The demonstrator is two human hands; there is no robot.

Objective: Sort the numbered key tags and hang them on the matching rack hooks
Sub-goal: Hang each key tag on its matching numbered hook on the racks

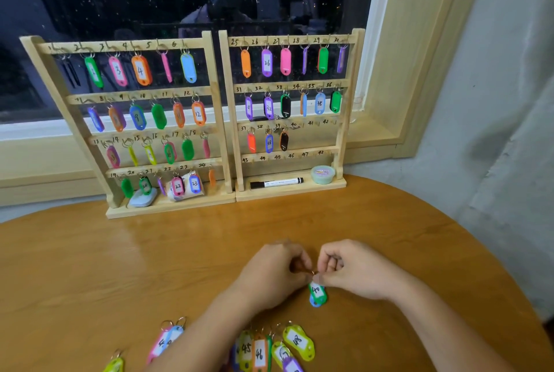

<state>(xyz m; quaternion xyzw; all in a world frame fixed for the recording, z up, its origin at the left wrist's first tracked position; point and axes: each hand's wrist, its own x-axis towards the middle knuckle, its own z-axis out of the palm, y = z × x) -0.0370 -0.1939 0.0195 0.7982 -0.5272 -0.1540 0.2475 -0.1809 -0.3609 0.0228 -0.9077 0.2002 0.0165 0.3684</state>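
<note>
Both hands meet over the wooden table (120,266), just in front of the person. The left hand (274,271) and the right hand (355,274) are curled, and their fingertips pinch the metal ring (314,273) at the top of a green tag (317,291) marked 40. This tag hangs below the fingers, with a blue tag (314,304) showing just behind its lower end. Two wooden racks stand side by side at the far edge against the window: the left rack (168,206) is full of tags, while the right rack (293,191) has bare hooks from 40 (295,127) onward. More tags lie at the near edge, among them 45 (246,347), 46 (259,352) and 48 (298,341).
</note>
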